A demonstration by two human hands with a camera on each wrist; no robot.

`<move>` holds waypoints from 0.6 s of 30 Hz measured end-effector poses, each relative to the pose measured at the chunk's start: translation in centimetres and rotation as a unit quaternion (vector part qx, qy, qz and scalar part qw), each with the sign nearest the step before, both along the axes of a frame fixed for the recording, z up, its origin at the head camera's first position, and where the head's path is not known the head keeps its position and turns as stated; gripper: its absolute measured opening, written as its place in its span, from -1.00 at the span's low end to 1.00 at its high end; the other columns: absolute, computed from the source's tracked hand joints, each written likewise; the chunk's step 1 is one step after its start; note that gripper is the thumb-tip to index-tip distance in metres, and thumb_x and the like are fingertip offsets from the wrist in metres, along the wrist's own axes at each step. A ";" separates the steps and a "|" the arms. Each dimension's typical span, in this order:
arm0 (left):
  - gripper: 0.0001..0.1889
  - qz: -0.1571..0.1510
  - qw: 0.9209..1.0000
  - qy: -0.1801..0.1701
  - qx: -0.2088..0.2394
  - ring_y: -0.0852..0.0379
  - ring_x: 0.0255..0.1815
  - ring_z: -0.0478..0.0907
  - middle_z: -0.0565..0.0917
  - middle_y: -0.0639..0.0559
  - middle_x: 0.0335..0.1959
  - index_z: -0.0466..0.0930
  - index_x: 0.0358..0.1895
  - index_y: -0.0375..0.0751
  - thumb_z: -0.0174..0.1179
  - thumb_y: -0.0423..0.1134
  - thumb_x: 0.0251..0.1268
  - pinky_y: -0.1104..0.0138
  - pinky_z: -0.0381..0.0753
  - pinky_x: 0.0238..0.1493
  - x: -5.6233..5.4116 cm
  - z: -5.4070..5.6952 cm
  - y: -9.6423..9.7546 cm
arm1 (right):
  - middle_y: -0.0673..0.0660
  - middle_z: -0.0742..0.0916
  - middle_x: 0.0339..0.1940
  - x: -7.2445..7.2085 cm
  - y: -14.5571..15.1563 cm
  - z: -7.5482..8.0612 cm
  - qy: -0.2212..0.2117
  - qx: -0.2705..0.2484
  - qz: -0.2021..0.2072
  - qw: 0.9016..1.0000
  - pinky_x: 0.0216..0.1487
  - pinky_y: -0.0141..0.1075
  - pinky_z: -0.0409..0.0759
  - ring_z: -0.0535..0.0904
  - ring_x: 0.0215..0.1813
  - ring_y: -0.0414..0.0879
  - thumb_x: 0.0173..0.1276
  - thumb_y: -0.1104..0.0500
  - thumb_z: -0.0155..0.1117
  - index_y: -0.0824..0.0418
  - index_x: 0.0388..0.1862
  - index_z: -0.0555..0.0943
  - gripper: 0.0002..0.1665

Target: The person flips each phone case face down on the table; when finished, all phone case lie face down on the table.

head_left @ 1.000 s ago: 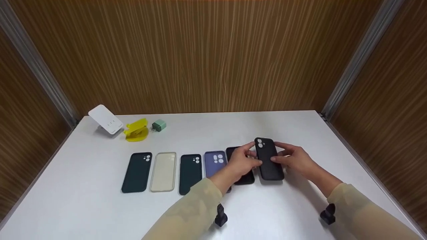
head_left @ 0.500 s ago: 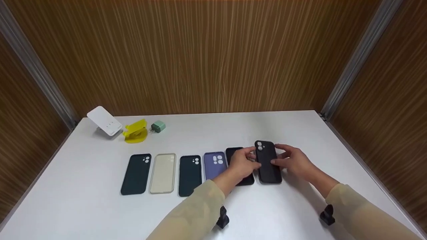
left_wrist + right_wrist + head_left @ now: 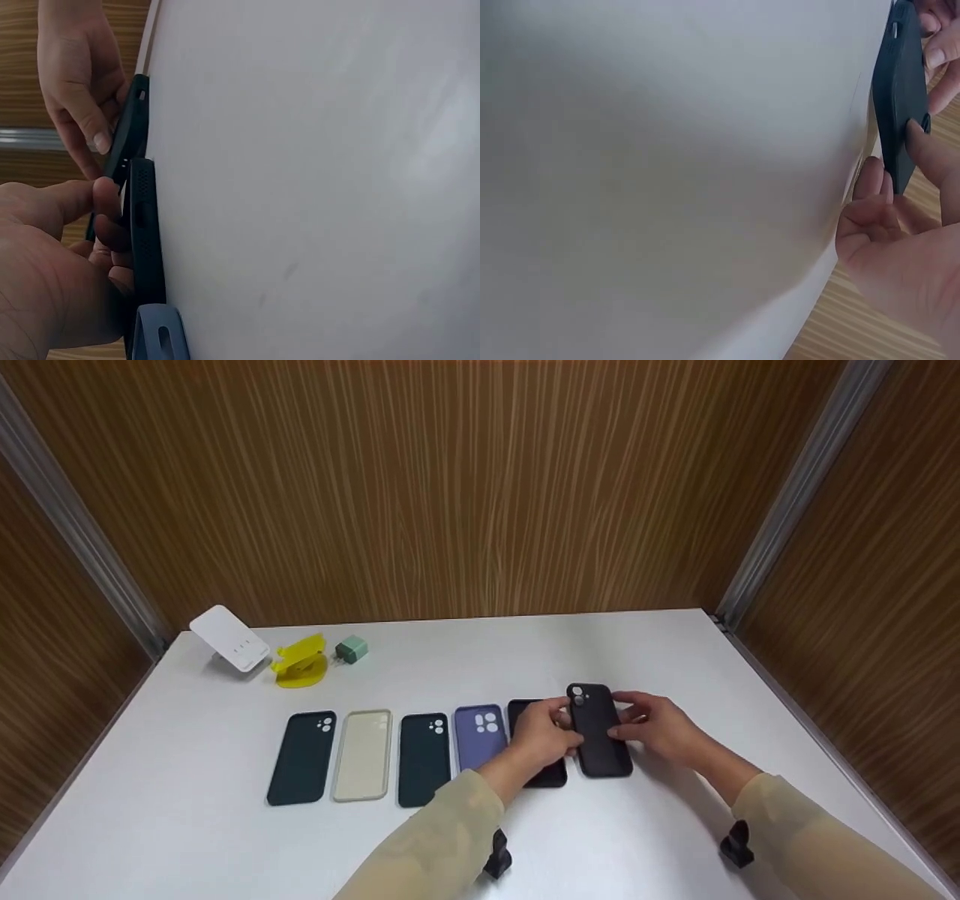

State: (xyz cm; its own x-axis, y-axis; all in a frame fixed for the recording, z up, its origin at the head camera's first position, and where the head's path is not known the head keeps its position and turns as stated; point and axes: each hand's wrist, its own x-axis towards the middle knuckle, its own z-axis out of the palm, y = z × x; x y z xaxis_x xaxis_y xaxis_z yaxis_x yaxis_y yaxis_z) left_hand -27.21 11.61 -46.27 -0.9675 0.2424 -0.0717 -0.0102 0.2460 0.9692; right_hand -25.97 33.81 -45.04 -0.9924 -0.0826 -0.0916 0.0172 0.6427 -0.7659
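Note:
A black phone case (image 3: pixel 600 739) with camera holes at its far end is held by its two long sides. The left hand (image 3: pixel 534 735) pinches its left edge with thumb and fingers; the right hand (image 3: pixel 660 727) pinches the right edge. In the right wrist view the case (image 3: pixel 901 90) looks tilted, with fingers of the right hand (image 3: pixel 907 255) at its near end. Beneath the left hand lies another black phone case (image 3: pixel 551 777), partly covered. Left of it, the purple phone case (image 3: pixel 480 742) is partly hidden by the left arm.
Further left in the row lie a dark green phone case (image 3: pixel 424 757), a cream one (image 3: pixel 361 757) and another dark green one (image 3: pixel 301 761). Behind them stand a white phone stand (image 3: pixel 232 637), a yellow stand (image 3: pixel 301 664) and a green charger plug (image 3: pixel 351 649). Wood-grain panels (image 3: pixel 450 495) surround the white table.
Held by both hands throughout, the black case has come down slightly towards the table, its near end closer to the surface. The head view has shifted a little.

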 end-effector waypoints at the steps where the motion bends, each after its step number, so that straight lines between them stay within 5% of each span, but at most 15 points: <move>1: -0.29 -0.001 1.000 0.001 -0.003 0.20 -0.56 0.63 0.65 -0.01 -0.22 0.58 0.43 -0.23 0.46 -0.60 0.15 0.38 0.68 -0.44 0.0 0.0 0.0 | 0.25 0.74 0.03 0.0 0.1 0.0 -0.003 0.001 0.003 1.000 -0.02 -0.19 0.60 0.64 0.04 0.09 0.39 0.17 0.53 0.35 0.58 0.39 -0.13; 18: -0.32 -0.011 1.000 -0.006 -0.002 0.19 -0.50 0.68 0.74 -0.11 -0.01 0.59 0.41 -0.29 0.47 -0.56 0.15 0.38 0.71 -0.39 0.0 0.1 -0.1 | 0.31 0.73 0.09 0.3 0.2 0.0 0.006 0.007 0.024 1.000 0.06 -0.11 0.64 0.67 0.15 0.19 0.37 0.18 0.54 0.45 0.54 0.40 -0.14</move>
State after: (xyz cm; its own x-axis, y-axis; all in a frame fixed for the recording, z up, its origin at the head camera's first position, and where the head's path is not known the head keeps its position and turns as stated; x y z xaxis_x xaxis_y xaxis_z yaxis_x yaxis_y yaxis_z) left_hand -27.17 11.47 -46.17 -0.9612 0.2627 -0.0839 -0.0159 0.2509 0.9679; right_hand -25.66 33.98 -45.07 -0.9884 -0.1280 -0.0820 -0.0218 0.6529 -0.7571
